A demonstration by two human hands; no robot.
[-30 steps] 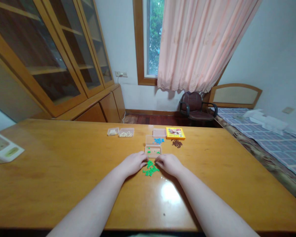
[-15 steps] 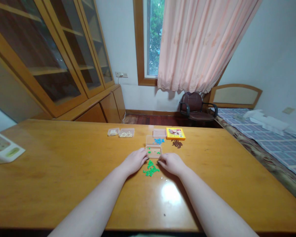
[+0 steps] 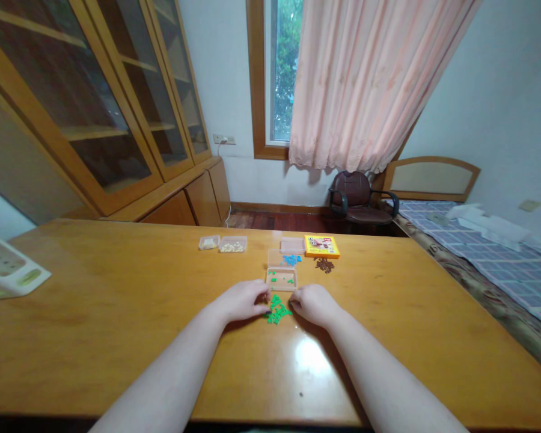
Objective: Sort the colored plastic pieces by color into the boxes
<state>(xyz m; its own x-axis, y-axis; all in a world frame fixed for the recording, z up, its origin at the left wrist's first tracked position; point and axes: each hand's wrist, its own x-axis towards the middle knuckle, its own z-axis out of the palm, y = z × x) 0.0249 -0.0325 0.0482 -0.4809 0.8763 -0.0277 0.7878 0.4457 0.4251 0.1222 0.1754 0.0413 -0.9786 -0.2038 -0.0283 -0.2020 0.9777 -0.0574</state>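
A pile of small green plastic pieces (image 3: 277,311) lies on the table between my hands. My left hand (image 3: 247,299) is at the pile's left edge, thumb and fingers apart, the thumb tip by the green pieces. On the right side of the pile, my right hand (image 3: 314,303) rests with its fingers curled and pressed together; whatever they pinch, if anything, is hidden. Just beyond the pile stands a clear plastic box (image 3: 282,289), its lid side folded back, with several green pieces inside it.
Behind the box are blue pieces (image 3: 292,260), brown pieces (image 3: 324,265), a clear tray (image 3: 293,245) and a yellow box (image 3: 322,246). Two clear containers, one with pale pieces (image 3: 233,247), stand farther left. A white plastic object (image 3: 31,279) sits at the table's left edge.
My left hand has moved from the box's front left corner back toward me, to the green pile, and its fingers have spread. My right hand has shifted only slightly.
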